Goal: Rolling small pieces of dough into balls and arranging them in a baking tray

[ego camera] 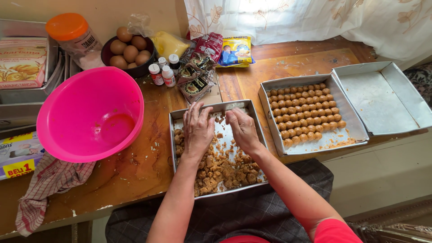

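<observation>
Keep your left hand [197, 130] and right hand [243, 128] low over the crumbly dough [222, 168]; each grip looks pressed together, pinching dough between them above the tray [249, 108]. Roll small, even pieces.

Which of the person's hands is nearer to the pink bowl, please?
Left. The left hand is just right of the pink bowl; the right hand lies farther right.

Bright daylight, sharp view
Light comes through the curtain [315, 18], blown out white there; soft shadows on the counter [135, 171]; edges bend slightly.
</observation>
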